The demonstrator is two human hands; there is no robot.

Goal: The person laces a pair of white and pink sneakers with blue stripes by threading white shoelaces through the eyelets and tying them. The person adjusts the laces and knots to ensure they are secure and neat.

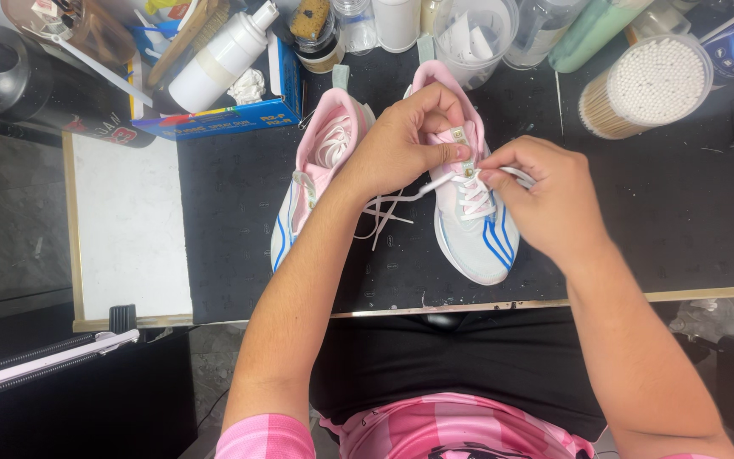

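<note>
A: State the position of the work item.

B: The right-hand sneaker (471,200), white and pink with blue side stripes, stands upright on the dark table (239,195), toe toward the person. Its partner sneaker (316,170) sits just beside it, leaning on its side.

A: State the hand condition.

B: The left hand (405,140) rests over the tongue, fingers (456,154) pressed together on it. The right hand (537,191) has its fingers (494,176) pinched shut on the white lace (435,183), which runs taut between both hands.

A: Handling properties?

B: The shoe appears light, with a soft mesh upper and a firmer sole. The lace is thin, limp and likely to slip; grip it near the eyelets. Brace the shoe at the tongue or collar.

A: Clearance?

B: Open table lies on both sides of the pair. The near table edge (486,304) is close to the toe. A tub of cotton swabs (647,85) and bottles (223,55) crowd the far side.
</note>
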